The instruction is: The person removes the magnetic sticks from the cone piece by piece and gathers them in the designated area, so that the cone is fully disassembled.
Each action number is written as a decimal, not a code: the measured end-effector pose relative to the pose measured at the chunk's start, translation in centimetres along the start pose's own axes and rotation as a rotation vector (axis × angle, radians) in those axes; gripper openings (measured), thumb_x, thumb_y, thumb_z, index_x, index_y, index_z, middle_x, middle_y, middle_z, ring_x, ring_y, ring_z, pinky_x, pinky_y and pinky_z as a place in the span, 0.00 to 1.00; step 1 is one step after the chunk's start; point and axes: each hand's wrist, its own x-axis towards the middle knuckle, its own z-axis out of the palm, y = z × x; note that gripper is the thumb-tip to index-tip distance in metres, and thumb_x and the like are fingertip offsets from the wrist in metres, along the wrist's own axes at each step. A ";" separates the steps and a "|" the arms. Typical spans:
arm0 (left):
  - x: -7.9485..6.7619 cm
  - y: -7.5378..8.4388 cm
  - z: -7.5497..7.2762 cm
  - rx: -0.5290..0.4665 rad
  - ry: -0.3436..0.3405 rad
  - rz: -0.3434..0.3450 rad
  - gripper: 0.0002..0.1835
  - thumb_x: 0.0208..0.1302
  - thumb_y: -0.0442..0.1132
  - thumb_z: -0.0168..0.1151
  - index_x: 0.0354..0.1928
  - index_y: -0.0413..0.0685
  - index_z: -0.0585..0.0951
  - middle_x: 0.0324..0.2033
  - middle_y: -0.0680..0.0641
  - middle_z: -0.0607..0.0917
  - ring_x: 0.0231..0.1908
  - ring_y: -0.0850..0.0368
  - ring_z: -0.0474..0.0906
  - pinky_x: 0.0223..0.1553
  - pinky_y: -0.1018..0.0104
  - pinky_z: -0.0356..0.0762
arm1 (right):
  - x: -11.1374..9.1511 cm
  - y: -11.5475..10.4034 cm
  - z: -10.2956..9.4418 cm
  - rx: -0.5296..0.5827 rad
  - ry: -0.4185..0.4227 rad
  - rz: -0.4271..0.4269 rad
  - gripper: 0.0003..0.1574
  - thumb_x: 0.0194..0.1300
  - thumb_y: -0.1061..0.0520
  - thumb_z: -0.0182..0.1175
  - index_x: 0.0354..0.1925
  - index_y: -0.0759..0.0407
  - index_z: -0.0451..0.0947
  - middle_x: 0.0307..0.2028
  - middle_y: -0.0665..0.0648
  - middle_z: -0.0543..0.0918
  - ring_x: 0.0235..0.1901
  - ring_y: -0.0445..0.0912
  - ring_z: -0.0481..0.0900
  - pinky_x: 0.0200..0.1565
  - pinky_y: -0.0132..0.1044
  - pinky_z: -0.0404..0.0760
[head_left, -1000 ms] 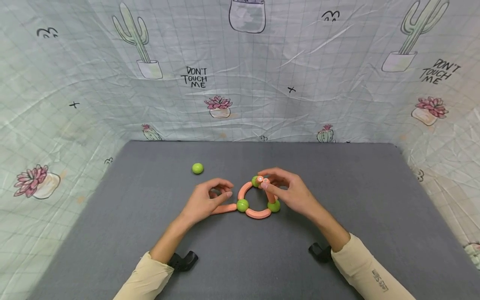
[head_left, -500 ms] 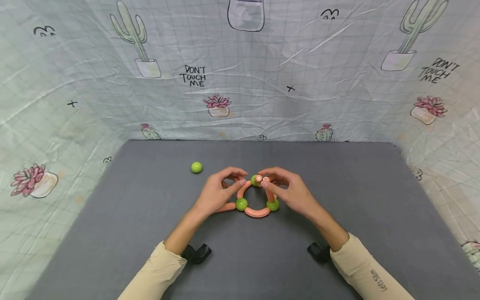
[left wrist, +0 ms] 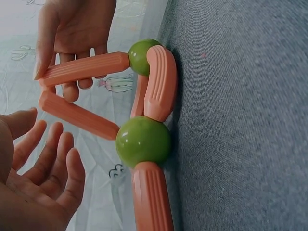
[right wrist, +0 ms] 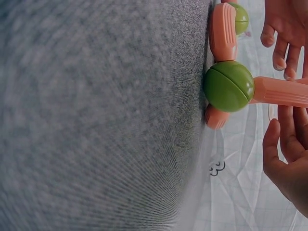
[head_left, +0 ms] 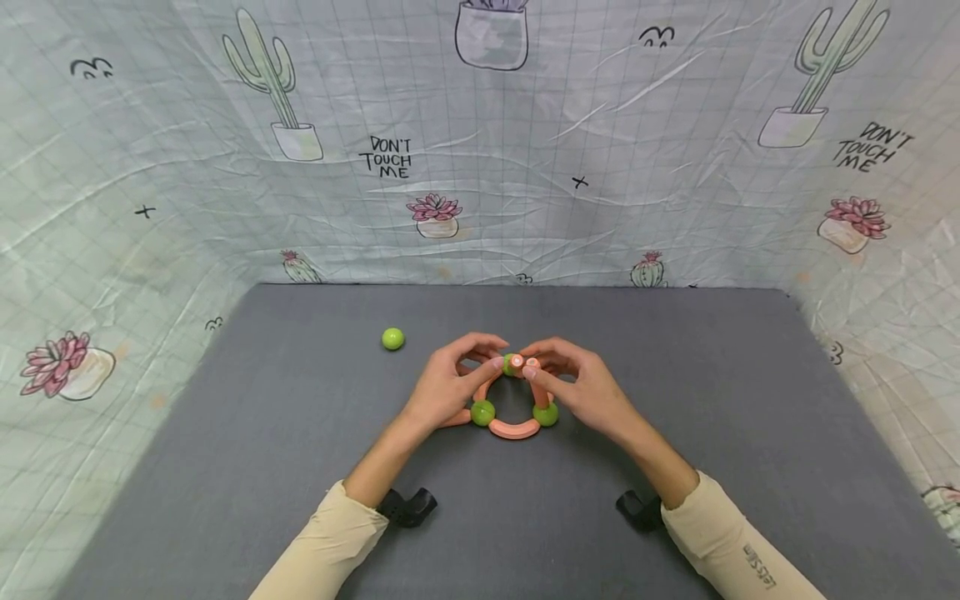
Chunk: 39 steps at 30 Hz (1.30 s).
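In mid-frame, the right hand pinches a raised orange stick; just left, the left hand is free, fingers loosely bent. Below, curved orange pieces link green balls. Left of centre lies a separate ball.

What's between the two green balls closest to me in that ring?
A curved orange bar links the left ball and the right ball, bowed toward the person; the head view shows it.
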 end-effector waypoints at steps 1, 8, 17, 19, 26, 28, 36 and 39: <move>0.0 0.0 0.1 0.002 0.000 0.000 0.15 0.75 0.47 0.65 0.59 0.57 0.85 0.48 0.49 0.87 0.49 0.56 0.83 0.47 0.62 0.81 | 0.0 0.0 0.0 0.003 0.001 0.000 0.15 0.76 0.51 0.63 0.58 0.47 0.82 0.53 0.54 0.87 0.48 0.50 0.88 0.53 0.51 0.82; 0.3 0.1 0.4 -0.010 -0.001 0.017 0.14 0.74 0.47 0.66 0.58 0.56 0.85 0.46 0.50 0.88 0.48 0.57 0.83 0.47 0.62 0.82 | -0.2 -0.1 -0.1 0.020 0.007 0.002 0.14 0.76 0.51 0.63 0.57 0.45 0.82 0.54 0.51 0.87 0.50 0.46 0.87 0.58 0.55 0.81; 0.4 -0.1 0.8 -0.017 0.002 0.005 0.14 0.72 0.48 0.68 0.54 0.53 0.87 0.44 0.52 0.90 0.46 0.57 0.85 0.45 0.62 0.83 | -0.4 -0.1 -0.2 -0.007 0.021 0.013 0.14 0.76 0.50 0.63 0.57 0.46 0.83 0.50 0.52 0.88 0.49 0.47 0.87 0.56 0.55 0.81; 0.4 -0.1 0.9 -0.028 0.002 -0.003 0.13 0.71 0.49 0.69 0.53 0.54 0.87 0.43 0.52 0.90 0.46 0.57 0.85 0.41 0.62 0.84 | -0.4 -0.2 -0.3 -0.014 0.027 0.019 0.15 0.75 0.49 0.64 0.57 0.46 0.83 0.49 0.51 0.88 0.48 0.46 0.87 0.55 0.53 0.81; 0.4 0.0 1.2 -0.046 0.004 -0.014 0.10 0.69 0.49 0.71 0.50 0.61 0.88 0.42 0.52 0.90 0.44 0.56 0.85 0.33 0.60 0.84 | -0.7 -0.2 -0.5 -0.032 0.033 0.037 0.15 0.76 0.48 0.63 0.57 0.44 0.83 0.46 0.51 0.89 0.48 0.44 0.86 0.56 0.53 0.81; 0.5 0.0 1.2 -0.033 0.006 -0.010 0.10 0.69 0.50 0.70 0.49 0.61 0.88 0.42 0.53 0.89 0.44 0.57 0.85 0.35 0.61 0.84 | -0.7 -0.2 -0.5 -0.026 0.035 0.043 0.15 0.75 0.47 0.63 0.57 0.43 0.83 0.45 0.53 0.89 0.48 0.44 0.87 0.57 0.54 0.80; 0.4 -0.1 1.2 -0.017 0.004 -0.004 0.09 0.69 0.48 0.71 0.48 0.59 0.88 0.41 0.53 0.90 0.43 0.59 0.85 0.46 0.60 0.82 | -0.8 -0.1 -0.6 -0.029 0.041 0.011 0.14 0.75 0.51 0.64 0.56 0.50 0.83 0.47 0.52 0.88 0.47 0.46 0.86 0.56 0.51 0.82; 0.2 -0.1 1.1 -0.024 -0.007 -0.007 0.09 0.69 0.48 0.71 0.48 0.59 0.88 0.41 0.53 0.89 0.43 0.60 0.84 0.48 0.60 0.81 | -0.9 -0.1 -0.6 -0.021 0.046 0.004 0.13 0.75 0.52 0.64 0.55 0.50 0.83 0.48 0.52 0.88 0.47 0.46 0.86 0.55 0.49 0.83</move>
